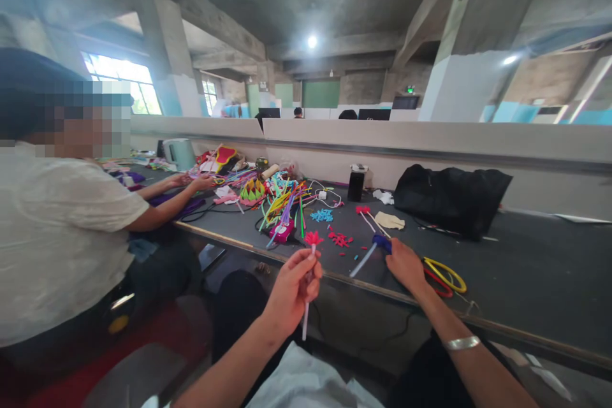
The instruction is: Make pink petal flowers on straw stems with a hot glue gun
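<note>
My left hand (292,288) is closed in a pinch around the pale stem of a red craft flower (313,238), held upright in front of the table edge. My right hand (405,265) reaches over the table, its fingers closed on what looks like a blue glue gun (381,242). From the gun a translucent glue stick (363,261) points toward the table's front edge. Beyond that lies another red flower (363,210) with a white stem. Small red pieces (340,240) and blue pieces (322,215) are heaped between my hands.
Yellow and red loop handles (444,275) lie beside my right wrist. Farther back are a black bag (447,201), a cream cloth (389,221) and a black box (356,185). Coloured pipe cleaners (289,201) pile up at left, near a seated co-worker (62,236).
</note>
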